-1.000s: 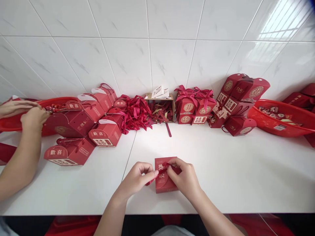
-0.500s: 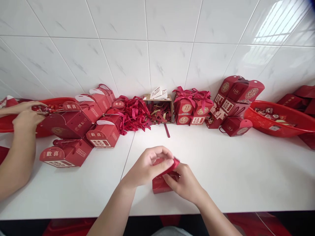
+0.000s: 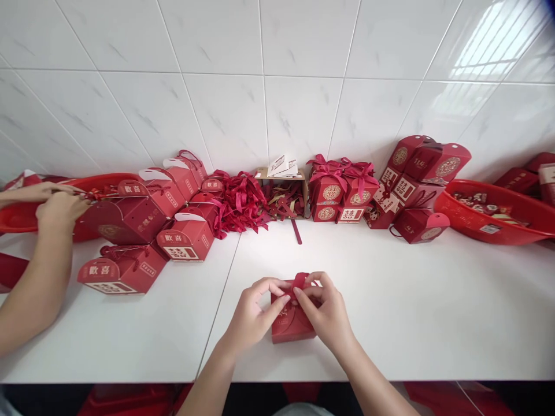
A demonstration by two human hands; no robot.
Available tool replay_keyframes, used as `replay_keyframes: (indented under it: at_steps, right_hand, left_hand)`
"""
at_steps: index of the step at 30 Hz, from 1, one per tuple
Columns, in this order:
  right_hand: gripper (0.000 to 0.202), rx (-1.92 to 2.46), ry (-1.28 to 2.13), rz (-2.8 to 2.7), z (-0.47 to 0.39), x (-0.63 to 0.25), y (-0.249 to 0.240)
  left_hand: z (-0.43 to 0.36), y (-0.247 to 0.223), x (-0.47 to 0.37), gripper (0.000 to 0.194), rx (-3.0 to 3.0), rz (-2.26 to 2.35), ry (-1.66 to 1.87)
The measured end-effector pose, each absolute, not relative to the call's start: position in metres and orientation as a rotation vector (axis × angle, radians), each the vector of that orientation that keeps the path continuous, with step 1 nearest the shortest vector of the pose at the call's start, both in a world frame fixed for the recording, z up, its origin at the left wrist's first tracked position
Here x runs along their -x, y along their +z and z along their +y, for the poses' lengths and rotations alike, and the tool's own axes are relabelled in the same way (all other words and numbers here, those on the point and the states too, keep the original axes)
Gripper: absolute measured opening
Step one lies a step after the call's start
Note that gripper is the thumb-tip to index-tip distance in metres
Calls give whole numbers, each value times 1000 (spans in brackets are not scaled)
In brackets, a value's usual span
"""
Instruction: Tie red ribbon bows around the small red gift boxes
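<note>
A small red gift box (image 3: 291, 326) rests on the white table in front of me. Across its top runs a red ribbon (image 3: 300, 281), with a loop standing up between my fingers. My left hand (image 3: 259, 309) pinches the ribbon at the left side, thumb against fingertips. From the right, my right hand (image 3: 323, 303) pinches the ribbon too, its thumb pressed near the middle of the box top. The fingers hide part of the ribbon where they meet.
Red boxes (image 3: 186, 237) stand at left, beside a heap of red ribbons (image 3: 243, 202). A cardboard box (image 3: 306, 188) holds strips. Ribbon-tied boxes (image 3: 332, 193) and a red basin (image 3: 489, 228) stand right. Another person's hand (image 3: 60, 208) works over a red basin (image 3: 87, 184) at left.
Both my hands have come down close to the box top, and the ribbon now forms a loop there. The other person's hands have shifted slightly.
</note>
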State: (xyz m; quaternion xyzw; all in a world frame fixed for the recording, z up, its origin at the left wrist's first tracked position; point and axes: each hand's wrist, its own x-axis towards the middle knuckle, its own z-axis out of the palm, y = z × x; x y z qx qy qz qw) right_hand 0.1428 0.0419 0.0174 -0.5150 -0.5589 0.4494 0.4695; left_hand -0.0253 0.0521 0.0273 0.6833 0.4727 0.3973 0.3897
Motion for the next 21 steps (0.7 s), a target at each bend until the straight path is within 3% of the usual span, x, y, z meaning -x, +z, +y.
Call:
replay_keyframes:
  at_steps: [7, 16, 21]
  right_hand:
    - [11, 1218, 979, -1390, 37, -138, 13]
    - [8, 1226, 769, -1432, 39, -140, 8]
    - [20, 1193, 673, -1621, 37, -146, 6]
  left_hand:
    - [42, 21, 20, 4, -1837, 1142, 1037]
    - [44, 5, 14, 15, -1842, 1228, 1202]
    - [45, 6, 10, 14, -1849, 1233, 1272]
